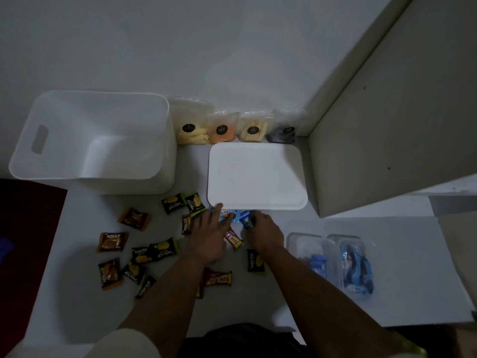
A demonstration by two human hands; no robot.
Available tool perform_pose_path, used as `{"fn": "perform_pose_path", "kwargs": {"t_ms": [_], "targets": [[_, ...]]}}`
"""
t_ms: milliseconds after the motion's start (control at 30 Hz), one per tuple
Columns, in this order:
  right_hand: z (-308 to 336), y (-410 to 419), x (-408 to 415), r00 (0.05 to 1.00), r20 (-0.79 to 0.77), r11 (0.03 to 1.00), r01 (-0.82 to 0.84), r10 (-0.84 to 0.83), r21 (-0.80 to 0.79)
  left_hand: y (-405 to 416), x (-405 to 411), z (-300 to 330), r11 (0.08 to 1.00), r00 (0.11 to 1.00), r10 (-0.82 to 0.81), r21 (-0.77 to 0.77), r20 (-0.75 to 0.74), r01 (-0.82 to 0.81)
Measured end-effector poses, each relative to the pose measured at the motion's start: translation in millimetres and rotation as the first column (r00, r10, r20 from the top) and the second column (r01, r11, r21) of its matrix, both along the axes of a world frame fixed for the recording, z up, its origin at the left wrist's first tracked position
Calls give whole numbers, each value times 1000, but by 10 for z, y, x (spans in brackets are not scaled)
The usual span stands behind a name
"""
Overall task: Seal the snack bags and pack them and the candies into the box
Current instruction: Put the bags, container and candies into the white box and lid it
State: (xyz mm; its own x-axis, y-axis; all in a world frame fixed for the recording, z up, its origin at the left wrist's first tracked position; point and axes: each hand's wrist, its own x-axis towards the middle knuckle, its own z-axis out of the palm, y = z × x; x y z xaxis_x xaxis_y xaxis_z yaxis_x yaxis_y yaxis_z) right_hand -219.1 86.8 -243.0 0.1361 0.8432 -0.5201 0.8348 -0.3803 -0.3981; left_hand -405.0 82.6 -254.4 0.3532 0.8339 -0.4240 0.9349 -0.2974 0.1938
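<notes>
A person's right hand [263, 232] grips a blue candy [246, 221] at the near edge of the white lid [256, 174]; the left hand [207, 236] lies flat, fingers spread over scattered candies [134, 218]. The white box [90, 140] stands open at far left, four snack bags [192, 125] lining the wall beside it.

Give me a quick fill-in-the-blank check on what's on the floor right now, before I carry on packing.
1. The number of snack bags lined up along the wall is ____.
2. The right hand grips a candy whose wrapper is ____ in colour.
3. The white box stands to the ____ of the flat white lid.
4. The inside of the box holds ____ candies.

Missing words: four; blue; left; no
</notes>
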Motion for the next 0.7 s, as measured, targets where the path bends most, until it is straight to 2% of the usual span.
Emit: {"fn": "perform_pose_path", "kwargs": {"t_ms": [267, 367, 500, 600, 700], "targets": [[-4, -138, 61, 988, 11, 988, -155, 155, -3, -94, -51, 71, 1000, 999, 13, 10, 39, -13], [17, -87, -9, 990, -45, 990, -131, 134, 54, -92, -87, 40, 980, 975, 183, 54, 128, -191], [-23, 20, -144, 983, -158, 993, -82, 94, 80, -7, -69, 37, 905, 841, 392, 7, 373, -424], [-59, 34, -200, 978, -181, 993, -91, 103, 73, 42, -22, 90, 890, 792, 421, -35, 443, -454], [-68, -7, -197, 976, -199, 993, -75, 92, 89, 30, -68, 45, 914, 836, 371, 0, 405, -405]]}}
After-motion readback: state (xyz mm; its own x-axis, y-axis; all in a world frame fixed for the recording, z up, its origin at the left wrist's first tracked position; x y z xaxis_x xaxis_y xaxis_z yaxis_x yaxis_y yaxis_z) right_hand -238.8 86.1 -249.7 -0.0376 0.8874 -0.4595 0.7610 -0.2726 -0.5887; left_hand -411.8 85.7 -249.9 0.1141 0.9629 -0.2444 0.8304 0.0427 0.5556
